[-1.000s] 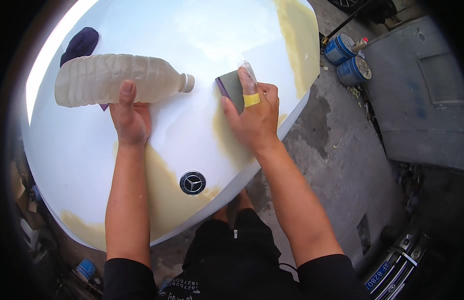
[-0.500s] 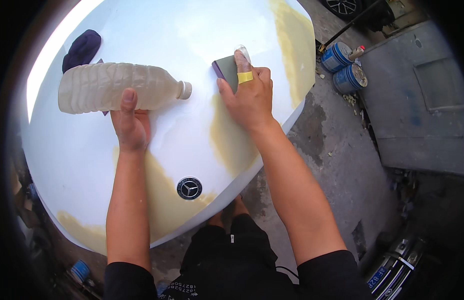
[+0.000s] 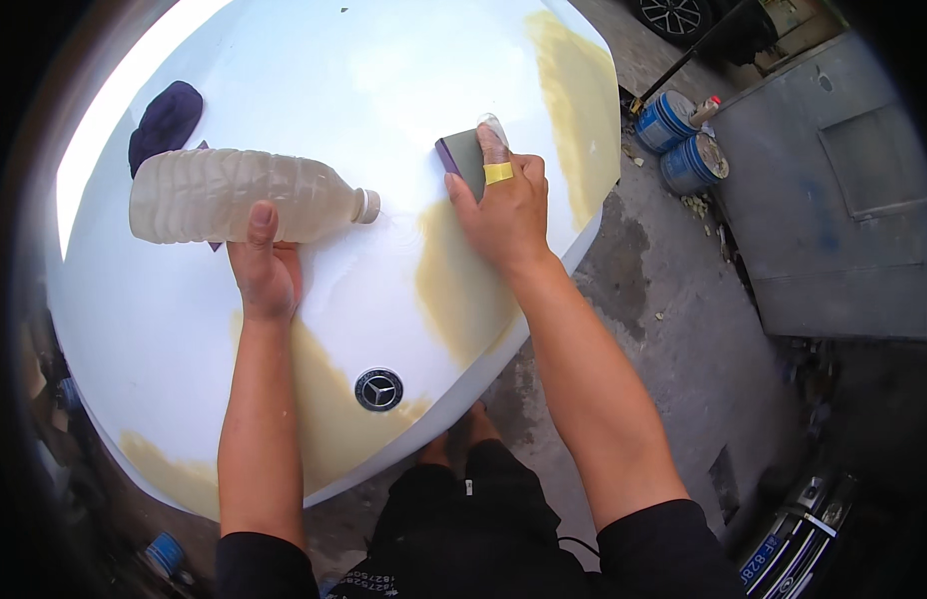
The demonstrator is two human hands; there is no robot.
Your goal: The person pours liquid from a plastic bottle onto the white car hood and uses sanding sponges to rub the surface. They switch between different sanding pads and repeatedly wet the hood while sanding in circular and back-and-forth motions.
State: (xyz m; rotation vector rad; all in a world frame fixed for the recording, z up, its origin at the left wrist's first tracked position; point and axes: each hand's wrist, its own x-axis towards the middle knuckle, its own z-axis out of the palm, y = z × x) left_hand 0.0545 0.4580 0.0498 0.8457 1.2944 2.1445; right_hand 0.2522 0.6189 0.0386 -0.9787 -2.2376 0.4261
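My left hand (image 3: 265, 268) is closed round the underside of a large clear plastic bottle (image 3: 234, 197) of cloudy liquid, its thumb on the near side. The bottle lies almost level above a white car hood (image 3: 323, 60), its white cap pointing right. Fine streaks of water and ripples show on the hood just beyond the cap. Held flat on the panel, a sanding block (image 3: 463, 158) with a grey-green top and purple edge is gripped by my right hand (image 3: 508, 215). Yellow tape wraps one finger, and clear film covers its tip.
Yellowish sanded patches (image 3: 453, 290) mark the hood, and a round black emblem (image 3: 379, 389) sits near its front edge. A dark cloth (image 3: 167, 120) lies at the left. Blue-and-white buckets (image 3: 695, 163) stand on the floor beside a grey metal cabinet (image 3: 843, 200).
Water streaks and ripples now show beside the bottle cap. The whole view has shifted slightly downward; both hands keep their holds, the right one with the block a little nearer me.
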